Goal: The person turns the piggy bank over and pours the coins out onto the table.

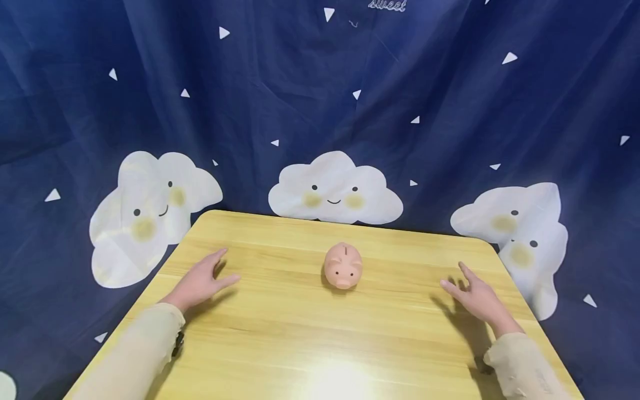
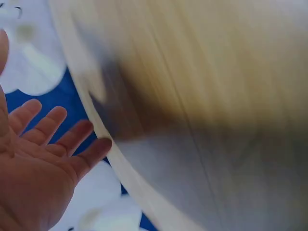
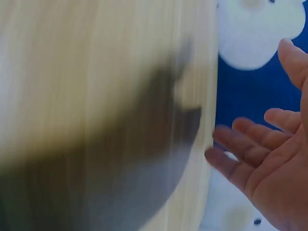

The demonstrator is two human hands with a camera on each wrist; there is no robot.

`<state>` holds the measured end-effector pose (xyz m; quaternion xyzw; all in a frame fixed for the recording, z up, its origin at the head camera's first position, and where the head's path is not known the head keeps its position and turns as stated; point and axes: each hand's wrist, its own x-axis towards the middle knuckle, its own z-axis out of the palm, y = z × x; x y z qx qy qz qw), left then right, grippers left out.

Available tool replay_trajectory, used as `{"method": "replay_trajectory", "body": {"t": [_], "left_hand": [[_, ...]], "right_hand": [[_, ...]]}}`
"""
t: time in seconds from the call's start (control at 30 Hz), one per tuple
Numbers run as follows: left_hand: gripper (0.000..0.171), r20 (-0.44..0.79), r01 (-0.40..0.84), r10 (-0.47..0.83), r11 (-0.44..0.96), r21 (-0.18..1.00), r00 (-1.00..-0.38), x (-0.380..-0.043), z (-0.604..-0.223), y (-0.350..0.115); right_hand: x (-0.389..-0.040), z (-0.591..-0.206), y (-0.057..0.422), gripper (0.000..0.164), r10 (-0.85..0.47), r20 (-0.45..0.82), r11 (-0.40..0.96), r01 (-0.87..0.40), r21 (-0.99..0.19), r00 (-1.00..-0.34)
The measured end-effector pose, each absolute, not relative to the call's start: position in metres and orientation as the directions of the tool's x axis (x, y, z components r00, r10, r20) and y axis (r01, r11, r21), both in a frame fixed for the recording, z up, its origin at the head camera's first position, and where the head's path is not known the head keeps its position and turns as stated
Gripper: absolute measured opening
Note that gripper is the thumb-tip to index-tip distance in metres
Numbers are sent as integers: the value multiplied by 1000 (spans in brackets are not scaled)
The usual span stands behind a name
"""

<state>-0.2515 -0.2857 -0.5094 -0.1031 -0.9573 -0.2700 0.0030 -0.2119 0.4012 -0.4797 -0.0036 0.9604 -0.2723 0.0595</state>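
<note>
A pink piggy bank (image 1: 343, 266) with a coin slot on top stands on the wooden table (image 1: 300, 328), its snout toward me. My left hand (image 1: 202, 282) is held over the left part of the table, thumb apart from the fingers, holding nothing. On the other side my right hand (image 1: 475, 294) hovers near the right edge, also bare, fingers spread. Both wrist views show the palm of the left hand (image 2: 43, 159) and of the right hand (image 3: 269, 154) with loosely extended fingers. The piggy bank lies between the hands, apart from both.
A dark blue curtain (image 1: 300, 111) with white triangles and smiling clouds hangs behind and beside the table. Shadows of the hands and arms fall on the wood. A bright glare spot sits at the table's near middle.
</note>
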Motion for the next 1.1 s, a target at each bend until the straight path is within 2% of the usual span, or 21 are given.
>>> {"method": "replay_trajectory", "body": {"t": [0.2,0.4,0.7,1.1], "left_hand": [[78,71,156,155,652,742,-985,-261,-508,-241],[75,0,109,204,523,845,-979,-266,-500,-197],[76,-86,25,296,353,935,-951,-270,-502,-140],[88,-70,42,338,313,949,-939,-277,-507,-88]], "right_hand": [[-224,-479,356,84,-99,-64,673,-19,-740,-993],[-238,-478,317,83,-199,-128,442,28,-896,-971],[-252,-483,279,88,-273,-185,361,77,-929,-944],[-260,-488,248,92,-326,-192,321,82,-944,-926]]}}
